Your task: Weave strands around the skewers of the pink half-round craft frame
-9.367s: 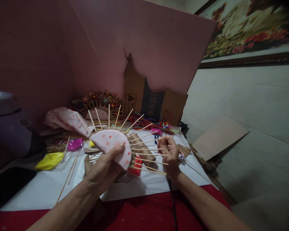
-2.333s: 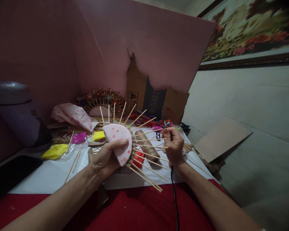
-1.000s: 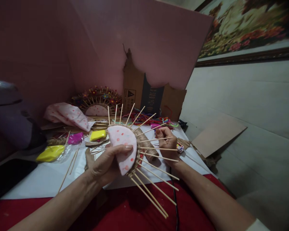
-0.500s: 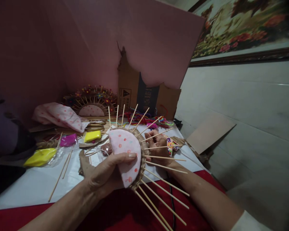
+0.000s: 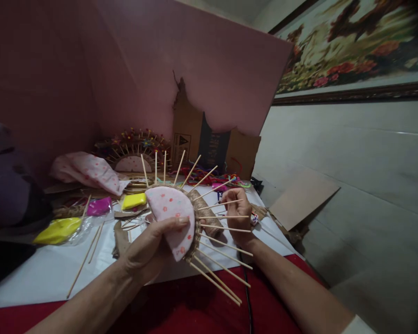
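My left hand (image 5: 149, 246) grips a half-round craft piece (image 5: 170, 208) covered in pink dotted cloth, thumb on its face and fingers hidden behind. Brown twine is woven along its curved edge, and several thin wooden sticks (image 5: 226, 253) fan out from there. Behind the sticks, my right hand (image 5: 237, 211) is closed in a pinch, apart from the cloth. Whatever lies between those fingertips is too small to make out. A spool of brown twine (image 5: 209, 218) lies between the piece and my right hand.
Bags of yellow clay (image 5: 57, 230) and purple clay (image 5: 99, 206) lie at left near loose sticks (image 5: 83, 260). Behind stand a finished-looking half-round piece (image 5: 134, 162), crumpled dotted cloth (image 5: 87, 171) and torn cardboard (image 5: 216, 144). A black cable (image 5: 248, 292) crosses the red cloth.
The half-round piece and my left hand have shifted slightly left. My right hand has drawn away from the woven edge, and the twine spool now shows more fully.
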Tool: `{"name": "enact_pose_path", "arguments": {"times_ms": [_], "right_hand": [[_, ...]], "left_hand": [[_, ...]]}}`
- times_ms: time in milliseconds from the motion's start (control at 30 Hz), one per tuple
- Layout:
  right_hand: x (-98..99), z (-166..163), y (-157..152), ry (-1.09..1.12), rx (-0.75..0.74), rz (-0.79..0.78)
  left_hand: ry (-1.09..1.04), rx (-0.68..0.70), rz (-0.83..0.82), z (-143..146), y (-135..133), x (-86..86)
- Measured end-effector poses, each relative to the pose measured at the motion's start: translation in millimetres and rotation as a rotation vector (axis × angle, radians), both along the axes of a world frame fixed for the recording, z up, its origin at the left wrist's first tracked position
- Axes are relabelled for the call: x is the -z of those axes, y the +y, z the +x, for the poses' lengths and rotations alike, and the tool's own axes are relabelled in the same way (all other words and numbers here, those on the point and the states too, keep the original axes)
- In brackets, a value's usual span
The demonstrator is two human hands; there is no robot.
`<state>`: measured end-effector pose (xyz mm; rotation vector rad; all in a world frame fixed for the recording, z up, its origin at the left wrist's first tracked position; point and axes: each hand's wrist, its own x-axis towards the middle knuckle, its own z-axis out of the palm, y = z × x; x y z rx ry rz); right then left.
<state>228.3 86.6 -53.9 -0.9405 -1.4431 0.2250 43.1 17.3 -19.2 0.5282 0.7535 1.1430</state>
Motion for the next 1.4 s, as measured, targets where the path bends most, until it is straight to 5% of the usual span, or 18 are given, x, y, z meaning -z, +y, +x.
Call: {"name": "enact_pose_path", "arguments": {"times_ms": [633,1067,1400], "right_hand": [[3.0,9,4,0.075,-0.107,0.028],[0.5,6,11,0.341,-0.345,-0.086],[3.5,0,7,0.111,-0.247,-0.186]], "left_hand": [[0.038,-0.096,0.037,-13,16,1.7],[0.074,0.023,0.022,-12,12,1.4],[0.034,0.121,-0.029,-11,5,-0.6]]}}
